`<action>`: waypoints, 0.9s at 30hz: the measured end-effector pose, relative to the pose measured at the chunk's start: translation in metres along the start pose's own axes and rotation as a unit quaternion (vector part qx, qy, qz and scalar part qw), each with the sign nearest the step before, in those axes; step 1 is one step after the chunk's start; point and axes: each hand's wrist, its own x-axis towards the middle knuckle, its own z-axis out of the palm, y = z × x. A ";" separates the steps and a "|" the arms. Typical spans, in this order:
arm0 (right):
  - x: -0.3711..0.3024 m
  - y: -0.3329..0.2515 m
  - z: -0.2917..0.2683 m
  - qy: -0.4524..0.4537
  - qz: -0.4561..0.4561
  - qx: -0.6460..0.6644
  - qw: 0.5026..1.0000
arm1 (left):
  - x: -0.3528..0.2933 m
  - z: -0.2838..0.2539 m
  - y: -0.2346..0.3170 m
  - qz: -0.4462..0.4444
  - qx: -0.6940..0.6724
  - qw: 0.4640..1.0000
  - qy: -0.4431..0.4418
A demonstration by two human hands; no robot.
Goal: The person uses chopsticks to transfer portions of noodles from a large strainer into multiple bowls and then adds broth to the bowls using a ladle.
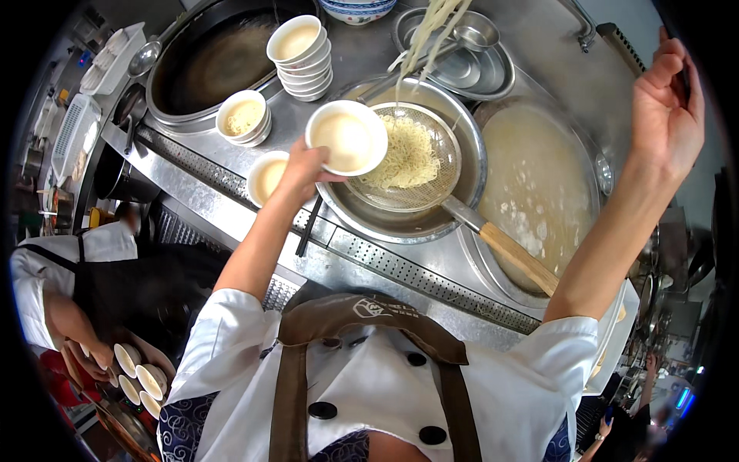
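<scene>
My left hand [308, 165] grips a small white bowl [345, 140] by its side; a pale, cream-coloured liquid shows in it. The bowl is over the left edge of a wire-mesh strainer [445, 146] heaped with thin yellow noodles [406, 158]. This strainer rests across a wide metal basin [362, 219], its wooden handle [519, 258] slanting to the lower right. More noodles [433, 38] hang in long strands above the basin; what lifts them is out of view. My right hand [670, 108] is raised at the right, fingers curled round something dark and mostly hidden.
Stacked white bowls [304, 65] stand beyond my left hand; a shorter stack [245, 119] has noodles on top. Black chopsticks [309, 227] lie on the counter. A large pot of cloudy liquid [539, 177] is right, a dark wok [223, 61] left. A co-worker's hand [96, 354] is near more bowls.
</scene>
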 end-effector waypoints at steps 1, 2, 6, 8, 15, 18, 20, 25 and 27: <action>-0.009 0.008 0.001 0.026 -0.008 -0.071 0.997 | 0.008 0.005 -0.009 -0.001 -0.001 1.000 -0.031; -0.023 0.024 -0.003 0.054 -0.016 -0.141 0.988 | 0.008 0.013 -0.008 -0.033 -0.005 0.999 -0.035; -0.103 0.086 -0.020 0.047 0.198 -0.487 0.849 | 0.007 0.003 -0.019 -0.058 -0.073 0.995 -0.023; -0.136 0.087 -0.033 0.073 0.257 -0.522 0.810 | 0.010 0.000 -0.023 -0.069 -0.085 0.993 -0.032; -0.203 0.105 -0.095 0.259 0.294 -0.462 0.796 | -0.006 -0.010 -0.013 -0.093 -0.077 0.992 -0.034; -0.224 0.150 -0.119 0.340 0.237 -0.239 0.878 | -0.009 -0.015 -0.006 -0.096 -0.030 0.994 -0.048; -0.222 0.163 -0.132 0.398 0.206 -0.150 0.881 | -0.012 -0.017 -0.004 -0.090 -0.019 0.994 -0.060; -0.188 0.150 -0.121 0.412 0.149 -0.033 0.898 | -0.012 -0.021 -0.004 -0.095 0.001 0.994 -0.055; -0.164 0.134 -0.100 0.379 0.136 -0.046 0.914 | -0.008 -0.022 -0.009 -0.086 -0.009 0.994 -0.064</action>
